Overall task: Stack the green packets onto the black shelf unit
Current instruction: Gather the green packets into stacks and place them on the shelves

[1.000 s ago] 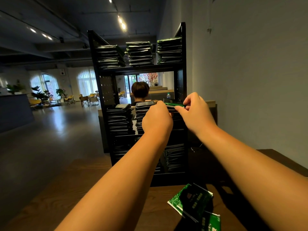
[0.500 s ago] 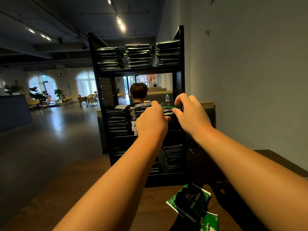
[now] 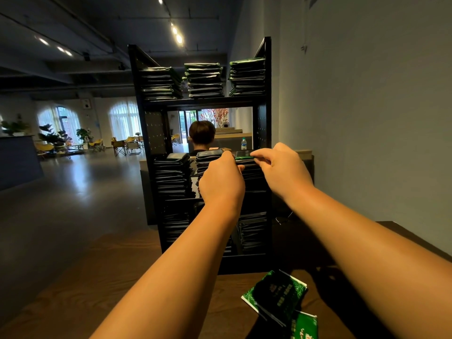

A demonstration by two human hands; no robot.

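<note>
The right hand (image 3: 281, 172) pinches the near edge of a green packet (image 3: 243, 156) between thumb and forefinger, holding it flat on top of the right-hand stack on the middle level of the black shelf unit (image 3: 203, 101). The left hand (image 3: 221, 182) is at the packet's left end with its back to the camera; its fingers curl away out of sight, so whether it grips the packet or only steadies it cannot be told. That hand and forearm cover much of the middle stack and the shelf edge below it. The lower level is dark, and its stacks show only as thin pale edges. Three full stacks (image 3: 204, 79) stand on the top level. Near the bottom edge, loose packets (image 3: 276, 293) lie overlapping on the wooden table (image 3: 97, 277), the nearest one cut off by the frame. Through the shelf gap, a seated person's head (image 3: 201, 133) and a small bottle (image 3: 243, 143) appear beyond.
</note>
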